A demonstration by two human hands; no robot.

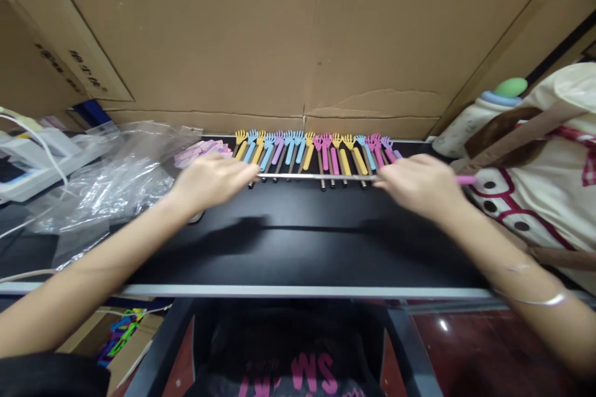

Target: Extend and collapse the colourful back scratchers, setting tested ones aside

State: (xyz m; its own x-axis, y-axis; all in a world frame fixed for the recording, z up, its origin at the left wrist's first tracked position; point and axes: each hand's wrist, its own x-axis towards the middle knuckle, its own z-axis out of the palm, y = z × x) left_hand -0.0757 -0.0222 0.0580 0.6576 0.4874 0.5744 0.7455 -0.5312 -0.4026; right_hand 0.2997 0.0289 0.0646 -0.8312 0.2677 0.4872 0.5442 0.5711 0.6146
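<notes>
A row of several small hand-shaped back scratchers (316,152) in yellow, blue, purple and pink lies along the far edge of the black table (298,242). Across their handles stretches a thin extended metal rod (316,177), held level. My left hand (212,181) pinches its left end. My right hand (421,185) grips its right end, where a pink handle (465,180) sticks out past my fingers.
Crumpled clear plastic bags (116,173) and pink packets (202,152) lie at the left, beside a white device with cables (32,158). A cream bag with a bottle (535,155) stands at the right. Cardboard (298,37) walls the back.
</notes>
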